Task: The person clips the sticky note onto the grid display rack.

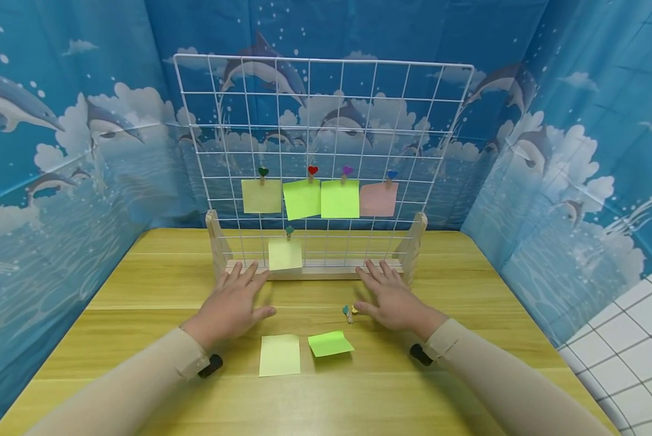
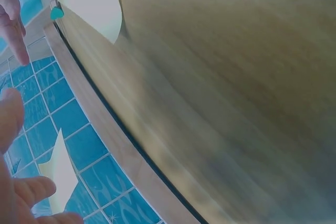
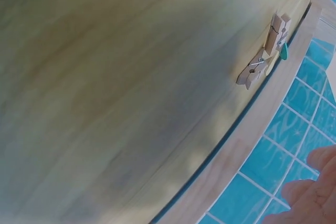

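Observation:
My left hand (image 1: 230,306) is spread above the wooden table, fingers toward the base of the white wire grid (image 1: 326,154). My right hand (image 1: 394,300) is spread likewise on the other side; both hold nothing. Two small wooden clothespins (image 3: 254,66), one with a teal heart, lie beside the right thumb. Between my forearms lie a pale yellow sticky note (image 1: 280,355) and a bright green sticky note (image 1: 330,343) with a raised edge. A pale yellow note (image 1: 285,253) hangs low on the grid from a green-topped clothespin (image 1: 289,232), near the left fingertips.
Higher on the grid, several notes hang in a row from heart-topped clothespins, among them a bright green note (image 1: 340,198) and a pink note (image 1: 379,200). Wooden feet (image 1: 412,248) hold the grid upright. A dolphin-print curtain (image 1: 113,151) surrounds the table (image 1: 157,290).

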A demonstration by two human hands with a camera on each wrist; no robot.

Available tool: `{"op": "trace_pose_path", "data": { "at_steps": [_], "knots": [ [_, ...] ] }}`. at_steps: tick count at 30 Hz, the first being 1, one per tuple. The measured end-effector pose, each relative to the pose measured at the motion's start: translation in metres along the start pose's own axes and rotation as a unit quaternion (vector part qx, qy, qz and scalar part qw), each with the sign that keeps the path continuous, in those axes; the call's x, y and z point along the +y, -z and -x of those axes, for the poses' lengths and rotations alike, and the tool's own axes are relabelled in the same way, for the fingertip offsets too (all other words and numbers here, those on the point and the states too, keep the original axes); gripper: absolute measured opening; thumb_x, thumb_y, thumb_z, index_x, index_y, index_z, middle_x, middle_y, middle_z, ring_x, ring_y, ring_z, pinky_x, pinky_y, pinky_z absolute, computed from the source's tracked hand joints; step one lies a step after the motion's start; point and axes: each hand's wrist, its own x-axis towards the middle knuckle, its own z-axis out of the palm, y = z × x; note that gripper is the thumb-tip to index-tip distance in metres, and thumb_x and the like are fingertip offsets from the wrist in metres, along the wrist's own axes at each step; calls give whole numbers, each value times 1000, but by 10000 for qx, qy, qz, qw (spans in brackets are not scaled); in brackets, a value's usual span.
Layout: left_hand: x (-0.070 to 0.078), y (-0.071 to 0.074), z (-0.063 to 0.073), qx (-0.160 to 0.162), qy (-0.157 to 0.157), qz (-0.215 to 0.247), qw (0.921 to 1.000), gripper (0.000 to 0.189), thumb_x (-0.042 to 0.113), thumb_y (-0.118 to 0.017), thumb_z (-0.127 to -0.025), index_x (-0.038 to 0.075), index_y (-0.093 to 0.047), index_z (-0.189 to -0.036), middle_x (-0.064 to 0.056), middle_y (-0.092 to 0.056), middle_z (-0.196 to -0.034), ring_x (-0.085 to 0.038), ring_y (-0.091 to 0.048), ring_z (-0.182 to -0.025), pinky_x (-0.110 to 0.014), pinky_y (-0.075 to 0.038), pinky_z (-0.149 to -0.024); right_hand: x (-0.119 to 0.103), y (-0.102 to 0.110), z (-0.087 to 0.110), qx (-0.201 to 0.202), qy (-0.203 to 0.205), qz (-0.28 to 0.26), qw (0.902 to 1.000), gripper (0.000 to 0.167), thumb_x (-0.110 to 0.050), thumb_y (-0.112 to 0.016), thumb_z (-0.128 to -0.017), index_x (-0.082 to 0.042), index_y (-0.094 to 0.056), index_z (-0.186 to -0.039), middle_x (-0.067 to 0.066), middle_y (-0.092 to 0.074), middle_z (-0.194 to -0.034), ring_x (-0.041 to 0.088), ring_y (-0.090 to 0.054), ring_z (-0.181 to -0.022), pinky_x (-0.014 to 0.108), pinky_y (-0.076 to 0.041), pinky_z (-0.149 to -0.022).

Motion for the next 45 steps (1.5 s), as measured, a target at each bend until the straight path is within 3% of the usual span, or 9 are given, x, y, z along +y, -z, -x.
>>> {"op": "trace_pose_path", "data": {
  "at_steps": [9, 23, 32, 45],
  "knots": [
    [4, -3, 6, -47, 2, 28, 10000, 85, 57, -65, -100, 15, -33, -166, -21, -26, -173, -53, -15, -159, -73, -16, -126, 2, -3, 3, -61, -49, -31, 10000, 82, -51, -58, -106, -10, -24, -169, 24, -16, -175, 56, -9, -159, 77, -16, -123],
    [8, -11, 13, -58, -77, 38, 9999, 83, 56, -66, -100, 14, -37, -165, -20, -31, -171, -54, -20, -158, -76, -18, -124, 5, -7, 6, -222, -9, -93, 9997, 80, -46, -57, -108, -9, -21, -169, 27, -16, -173, 59, -10, -158, 73, -12, -127],
    [10, -14, 18, -205, -71, 154, 9996, 82, 57, -66, -100, 12, -40, -163, -20, -27, -172, -53, -19, -159, -74, -21, -124, 5, -8, 8, -274, 28, -209, 9994, 73, -43, -58, -108, -12, -29, -167, 28, -19, -172, 62, -13, -156, 78, -18, -122],
    [13, -17, 25, -537, -140, 151, 9983, 79, 56, -66, -100, 10, -44, -161, -23, -36, -168, -55, -26, -156, -72, -23, -124, 10, -11, 9, -492, 97, -172, 9986, 66, -42, -55, -110, -15, -34, -166, 26, -22, -173, 56, -18, -157, 75, -25, -121]
  ]
}}
